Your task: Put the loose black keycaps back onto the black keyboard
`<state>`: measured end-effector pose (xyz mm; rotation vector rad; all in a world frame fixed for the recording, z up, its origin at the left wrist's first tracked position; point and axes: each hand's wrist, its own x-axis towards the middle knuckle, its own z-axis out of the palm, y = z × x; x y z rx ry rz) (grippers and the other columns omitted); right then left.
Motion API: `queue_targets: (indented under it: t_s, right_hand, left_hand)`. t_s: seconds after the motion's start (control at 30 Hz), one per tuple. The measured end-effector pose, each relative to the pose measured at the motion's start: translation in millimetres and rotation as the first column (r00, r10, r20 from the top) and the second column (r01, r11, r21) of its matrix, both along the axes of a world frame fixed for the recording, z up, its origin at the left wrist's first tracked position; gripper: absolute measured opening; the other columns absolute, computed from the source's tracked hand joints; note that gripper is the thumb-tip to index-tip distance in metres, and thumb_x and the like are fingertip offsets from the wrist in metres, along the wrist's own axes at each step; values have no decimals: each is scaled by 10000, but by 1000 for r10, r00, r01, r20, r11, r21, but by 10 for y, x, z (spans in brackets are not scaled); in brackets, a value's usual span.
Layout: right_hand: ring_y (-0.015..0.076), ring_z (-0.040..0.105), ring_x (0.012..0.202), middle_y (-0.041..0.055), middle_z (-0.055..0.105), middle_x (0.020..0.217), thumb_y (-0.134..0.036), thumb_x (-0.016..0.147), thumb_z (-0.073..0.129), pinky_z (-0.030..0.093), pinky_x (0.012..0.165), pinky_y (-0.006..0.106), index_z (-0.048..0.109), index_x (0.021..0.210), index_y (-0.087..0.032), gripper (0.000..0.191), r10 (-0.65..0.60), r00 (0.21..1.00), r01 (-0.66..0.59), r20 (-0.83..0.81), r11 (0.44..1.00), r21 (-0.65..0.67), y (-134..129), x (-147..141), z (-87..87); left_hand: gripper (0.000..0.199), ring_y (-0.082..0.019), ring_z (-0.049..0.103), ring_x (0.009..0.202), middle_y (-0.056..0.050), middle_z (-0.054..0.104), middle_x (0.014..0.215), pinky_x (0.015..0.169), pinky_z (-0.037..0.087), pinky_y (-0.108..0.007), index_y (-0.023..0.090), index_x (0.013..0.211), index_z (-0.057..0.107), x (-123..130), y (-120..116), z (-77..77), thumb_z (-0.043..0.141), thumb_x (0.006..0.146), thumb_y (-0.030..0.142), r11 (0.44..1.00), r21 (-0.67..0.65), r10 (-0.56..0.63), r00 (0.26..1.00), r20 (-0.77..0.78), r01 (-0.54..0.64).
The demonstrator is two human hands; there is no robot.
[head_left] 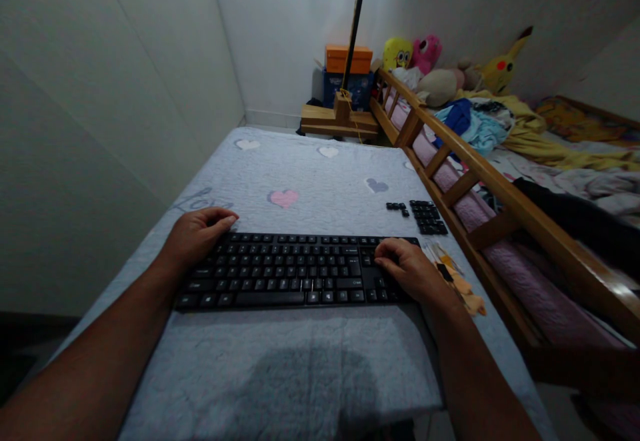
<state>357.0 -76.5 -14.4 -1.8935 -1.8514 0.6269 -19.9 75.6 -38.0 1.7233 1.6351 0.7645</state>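
A black keyboard (280, 271) lies flat across the cloth-covered surface, its right end partly hidden by my right hand (413, 267). Thumb and forefinger of that hand are pinched together over the keys right of the main block; anything between the tips is too small or hidden to make out. My left hand (197, 234) is closed at the keyboard's upper left corner, thumb against the curled fingers, and what is inside it cannot be seen. Loose black keycaps (427, 217) sit in rows beyond the keyboard's right end, with a smaller group of keycaps (397, 207) beside them.
An orange and clear item (463, 287) lies right of the keyboard. Along the right runs a wooden bed rail (480, 167), with clothes and plush toys behind it. A wooden stand (340, 121) with a dark pole and an orange box (349, 59) are at the back wall.
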Motion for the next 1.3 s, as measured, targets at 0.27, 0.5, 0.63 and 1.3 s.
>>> queue_targets:
  t_s: [0.27,0.5,0.63,1.3]
  right_hand:
    - [212,574,852,34,655,819,-144,839,564,411,794,335,616,752,-206,118,-10,1000,10,11,1000,5,24,-7,-40]
    - [212,569,859,33,651,813,-122,832,555,399,793,335,609,749,-208,131,-1,1000,0,25,1000,29,29,-20,-70]
    - [194,579,813,29,641,818,-174,852,542,409,765,319,602,785,-203,94,-28,999,29,-37,999,31,11,16,-58]
    - [176,564,741,20,625,775,-189,815,580,405,692,292,581,750,-203,66,-36,999,36,-10,999,-2,21,-1,-51]
  left_hand:
    - [455,-247,661,859,-50,759,891,824,480,-337,176,894,734,-23,26,-51,622,658,548,1000,1,2,1000,-1,-2]
    - [435,-235,654,837,-40,757,893,836,475,-338,186,895,735,-61,40,-72,626,668,542,1000,9,-4,1000,-4,4]
    - [436,-239,653,854,-43,754,894,840,467,-335,184,893,733,-55,47,-78,625,670,543,1000,7,-10,1000,3,10]
    - [467,-265,658,895,-50,754,896,844,463,-348,188,870,728,9,9,-13,623,618,566,999,-14,34,999,26,-34]
